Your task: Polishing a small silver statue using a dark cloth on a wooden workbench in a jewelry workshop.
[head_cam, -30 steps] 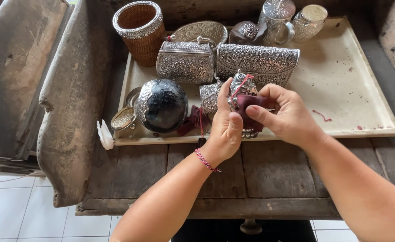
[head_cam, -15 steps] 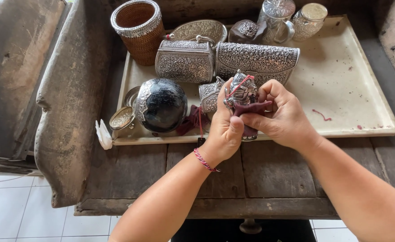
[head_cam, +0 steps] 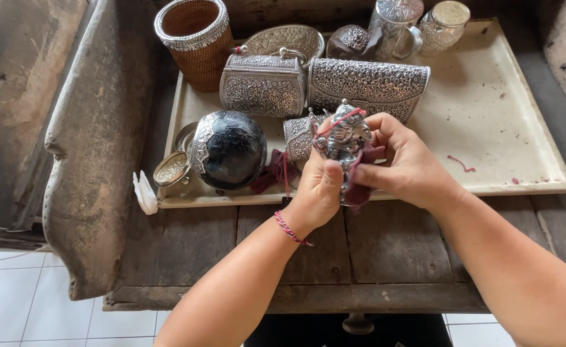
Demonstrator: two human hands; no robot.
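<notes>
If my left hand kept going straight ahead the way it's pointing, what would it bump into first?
Beyond the small embossed silver figure it already holds, your left hand would probably meet the long embossed silver clutch box on the cream tray, though depth is hard to judge.

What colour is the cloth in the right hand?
Dark maroon cloth, seen best in the head view.

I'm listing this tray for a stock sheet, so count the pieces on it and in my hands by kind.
Embossed silver box-shaped purses: 2
Silver-lidded glass jars: 2
Silver-rimmed woven rattan basket: 1
Black sphere with silver trim: 1
Embossed silver oval dish: 1
Small silver figurine, in both hands: 1
Total: 8
</notes>
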